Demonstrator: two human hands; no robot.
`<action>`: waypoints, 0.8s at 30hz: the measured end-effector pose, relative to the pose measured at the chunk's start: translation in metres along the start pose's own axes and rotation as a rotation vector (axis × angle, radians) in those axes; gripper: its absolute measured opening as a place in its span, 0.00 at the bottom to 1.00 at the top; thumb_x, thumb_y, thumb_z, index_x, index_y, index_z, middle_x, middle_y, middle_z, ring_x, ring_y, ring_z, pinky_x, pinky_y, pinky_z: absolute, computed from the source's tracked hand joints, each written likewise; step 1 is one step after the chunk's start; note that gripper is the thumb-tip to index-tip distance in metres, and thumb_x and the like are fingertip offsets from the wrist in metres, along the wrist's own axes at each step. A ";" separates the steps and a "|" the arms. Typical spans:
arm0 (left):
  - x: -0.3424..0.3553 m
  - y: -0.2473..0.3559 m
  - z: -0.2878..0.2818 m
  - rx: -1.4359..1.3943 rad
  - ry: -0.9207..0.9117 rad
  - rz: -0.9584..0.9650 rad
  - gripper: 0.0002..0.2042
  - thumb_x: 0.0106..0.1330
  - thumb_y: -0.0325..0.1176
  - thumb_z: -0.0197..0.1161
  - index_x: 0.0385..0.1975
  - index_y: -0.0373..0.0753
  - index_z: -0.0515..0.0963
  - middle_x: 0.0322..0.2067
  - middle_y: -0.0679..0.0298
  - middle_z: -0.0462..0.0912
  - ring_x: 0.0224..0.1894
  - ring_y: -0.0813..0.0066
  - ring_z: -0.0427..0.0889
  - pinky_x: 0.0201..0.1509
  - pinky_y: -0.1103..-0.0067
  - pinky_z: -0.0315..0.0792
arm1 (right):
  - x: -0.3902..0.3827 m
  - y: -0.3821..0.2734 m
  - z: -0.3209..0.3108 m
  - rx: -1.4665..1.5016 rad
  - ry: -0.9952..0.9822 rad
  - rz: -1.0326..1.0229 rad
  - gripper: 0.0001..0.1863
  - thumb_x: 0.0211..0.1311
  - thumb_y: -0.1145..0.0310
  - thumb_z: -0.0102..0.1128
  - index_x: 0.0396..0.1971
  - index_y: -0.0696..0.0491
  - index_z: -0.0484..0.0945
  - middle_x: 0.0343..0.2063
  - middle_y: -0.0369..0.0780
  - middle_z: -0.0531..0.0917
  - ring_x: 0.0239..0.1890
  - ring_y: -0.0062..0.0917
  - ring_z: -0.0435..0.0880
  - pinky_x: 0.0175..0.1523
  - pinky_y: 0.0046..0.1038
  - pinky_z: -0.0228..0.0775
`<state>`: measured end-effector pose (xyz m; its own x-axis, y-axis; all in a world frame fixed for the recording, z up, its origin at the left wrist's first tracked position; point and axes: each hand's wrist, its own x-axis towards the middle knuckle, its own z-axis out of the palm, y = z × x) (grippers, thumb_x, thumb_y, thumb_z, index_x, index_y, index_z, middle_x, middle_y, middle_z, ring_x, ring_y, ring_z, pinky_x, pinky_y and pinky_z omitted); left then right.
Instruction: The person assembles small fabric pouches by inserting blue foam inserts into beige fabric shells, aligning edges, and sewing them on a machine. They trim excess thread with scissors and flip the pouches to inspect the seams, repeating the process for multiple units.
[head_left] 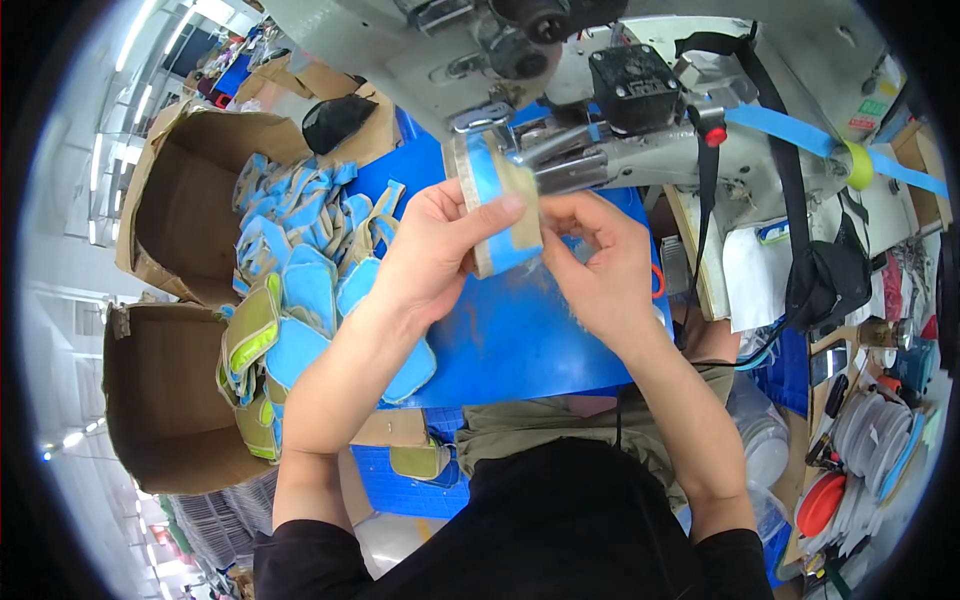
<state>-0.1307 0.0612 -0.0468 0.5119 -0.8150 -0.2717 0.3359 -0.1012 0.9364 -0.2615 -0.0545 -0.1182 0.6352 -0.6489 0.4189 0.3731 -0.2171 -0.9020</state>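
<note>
My left hand grips a beige fabric piece with a blue band, its thumb pressed across the face. At the piece's right edge, my right hand has its fingers curled and pinched on it. The piece is held just below the metal head and guide arms of a sewing machine, above a blue work surface. Loose blue-and-beige strips and light-blue and green pouch pieces lie piled to the left.
Two open cardboard boxes stand at left. A black cable and straps hang at right beside a black bag. Red-handled scissors lie at the surface's right edge. Stacks of round discs sit at lower right; a blue tape runs into the machine.
</note>
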 end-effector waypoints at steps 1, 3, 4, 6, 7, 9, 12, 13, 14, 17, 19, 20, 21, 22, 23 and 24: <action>0.004 0.000 -0.002 0.026 -0.001 0.003 0.11 0.68 0.31 0.71 0.45 0.34 0.83 0.37 0.66 0.88 0.34 0.82 0.86 0.38 0.83 0.79 | 0.002 0.000 0.002 0.012 0.020 0.027 0.09 0.60 0.79 0.66 0.41 0.59 0.85 0.33 0.40 0.88 0.34 0.22 0.88 0.44 0.25 0.79; 0.009 0.004 -0.005 0.059 -0.001 -0.009 0.11 0.68 0.31 0.71 0.45 0.33 0.83 0.36 0.66 0.88 0.34 0.83 0.85 0.38 0.83 0.78 | 0.008 -0.001 0.007 0.037 0.060 0.083 0.08 0.60 0.79 0.66 0.40 0.59 0.85 0.32 0.40 0.88 0.33 0.22 0.88 0.44 0.25 0.79; 0.012 0.008 -0.007 0.071 -0.002 -0.025 0.11 0.68 0.31 0.71 0.45 0.33 0.83 0.36 0.66 0.88 0.34 0.83 0.85 0.38 0.84 0.78 | 0.009 -0.001 0.009 0.054 0.089 0.082 0.08 0.60 0.79 0.67 0.40 0.59 0.85 0.31 0.40 0.88 0.32 0.22 0.88 0.43 0.25 0.79; 0.014 0.010 -0.005 0.109 0.001 0.022 0.11 0.67 0.31 0.71 0.44 0.33 0.83 0.36 0.66 0.88 0.34 0.84 0.84 0.38 0.84 0.77 | 0.009 0.001 0.014 0.088 0.148 0.082 0.07 0.60 0.79 0.67 0.39 0.59 0.86 0.30 0.40 0.88 0.31 0.21 0.88 0.43 0.24 0.79; 0.012 0.008 -0.001 0.139 0.006 0.079 0.10 0.67 0.31 0.71 0.44 0.33 0.83 0.36 0.66 0.88 0.34 0.84 0.84 0.38 0.84 0.77 | 0.008 0.002 0.017 0.097 0.172 0.076 0.08 0.60 0.79 0.68 0.40 0.59 0.86 0.31 0.40 0.88 0.32 0.21 0.88 0.43 0.24 0.79; 0.009 0.007 0.003 0.228 0.028 0.195 0.11 0.67 0.31 0.71 0.44 0.34 0.83 0.37 0.65 0.88 0.35 0.83 0.84 0.40 0.84 0.77 | 0.006 0.004 0.022 0.116 0.221 0.065 0.08 0.60 0.78 0.68 0.40 0.58 0.86 0.32 0.40 0.89 0.33 0.20 0.88 0.43 0.24 0.79; 0.007 0.002 0.000 0.340 0.030 0.270 0.11 0.67 0.30 0.71 0.46 0.34 0.83 0.39 0.65 0.88 0.38 0.82 0.85 0.43 0.82 0.78 | 0.001 0.007 0.024 0.081 0.248 0.052 0.09 0.59 0.78 0.69 0.40 0.58 0.85 0.33 0.40 0.88 0.34 0.22 0.87 0.41 0.25 0.78; 0.008 0.004 -0.005 0.332 0.009 0.241 0.11 0.67 0.30 0.71 0.46 0.34 0.82 0.39 0.64 0.88 0.39 0.81 0.85 0.45 0.82 0.78 | 0.000 0.009 0.023 0.043 0.247 0.000 0.09 0.59 0.79 0.69 0.40 0.58 0.84 0.33 0.40 0.87 0.34 0.23 0.87 0.41 0.25 0.78; 0.009 0.006 -0.009 0.324 -0.011 0.213 0.11 0.67 0.30 0.71 0.47 0.34 0.82 0.40 0.64 0.88 0.40 0.81 0.85 0.46 0.81 0.79 | -0.001 0.011 0.023 0.004 0.247 -0.052 0.09 0.58 0.79 0.69 0.39 0.58 0.83 0.33 0.40 0.87 0.35 0.24 0.87 0.40 0.26 0.77; 0.009 0.014 -0.011 0.156 -0.079 0.080 0.12 0.68 0.29 0.71 0.47 0.35 0.82 0.41 0.63 0.88 0.41 0.78 0.86 0.49 0.79 0.79 | -0.005 0.013 0.025 -0.065 0.242 -0.143 0.11 0.56 0.79 0.70 0.39 0.56 0.82 0.33 0.40 0.86 0.34 0.27 0.86 0.39 0.27 0.76; 0.010 0.014 -0.013 0.069 -0.084 0.021 0.12 0.67 0.30 0.71 0.47 0.34 0.82 0.41 0.62 0.88 0.42 0.77 0.86 0.49 0.78 0.80 | -0.007 0.014 0.026 -0.097 0.230 -0.160 0.12 0.55 0.79 0.70 0.39 0.56 0.81 0.32 0.40 0.85 0.34 0.28 0.86 0.38 0.27 0.75; 0.011 0.013 -0.013 0.085 -0.078 0.024 0.12 0.67 0.29 0.71 0.47 0.34 0.82 0.41 0.62 0.88 0.42 0.77 0.86 0.49 0.78 0.80 | -0.007 0.015 0.026 -0.113 0.221 -0.156 0.12 0.55 0.79 0.70 0.39 0.56 0.81 0.33 0.40 0.85 0.35 0.28 0.86 0.38 0.27 0.75; 0.011 0.011 -0.014 0.101 -0.070 0.029 0.12 0.66 0.29 0.72 0.46 0.34 0.82 0.41 0.62 0.88 0.42 0.77 0.87 0.49 0.78 0.80 | -0.007 0.016 0.026 -0.129 0.210 -0.153 0.12 0.55 0.79 0.70 0.40 0.55 0.81 0.33 0.40 0.85 0.35 0.28 0.86 0.39 0.27 0.75; 0.012 0.010 -0.014 0.110 -0.063 0.040 0.12 0.66 0.29 0.72 0.46 0.34 0.82 0.41 0.62 0.88 0.42 0.77 0.87 0.49 0.79 0.80 | -0.007 0.017 0.027 -0.106 0.207 -0.131 0.12 0.55 0.79 0.70 0.40 0.56 0.81 0.33 0.40 0.85 0.35 0.28 0.86 0.39 0.27 0.76; 0.012 0.007 -0.014 0.133 -0.057 0.075 0.11 0.66 0.28 0.72 0.46 0.34 0.82 0.41 0.62 0.88 0.41 0.78 0.87 0.48 0.79 0.80 | -0.008 0.018 0.028 -0.083 0.203 -0.108 0.12 0.55 0.79 0.70 0.40 0.56 0.81 0.33 0.40 0.85 0.35 0.28 0.86 0.39 0.27 0.76; 0.012 0.004 -0.013 0.157 -0.050 0.111 0.11 0.65 0.28 0.72 0.46 0.33 0.83 0.40 0.62 0.89 0.40 0.78 0.87 0.47 0.79 0.80 | -0.009 0.020 0.029 -0.059 0.198 -0.086 0.12 0.55 0.79 0.70 0.40 0.56 0.81 0.33 0.40 0.85 0.35 0.28 0.86 0.40 0.27 0.76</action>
<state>-0.1131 0.0586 -0.0493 0.4979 -0.8529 -0.1571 0.1501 -0.0937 0.9842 -0.2396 -0.0319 -0.1371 0.4558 -0.7552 0.4710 0.3761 -0.3163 -0.8710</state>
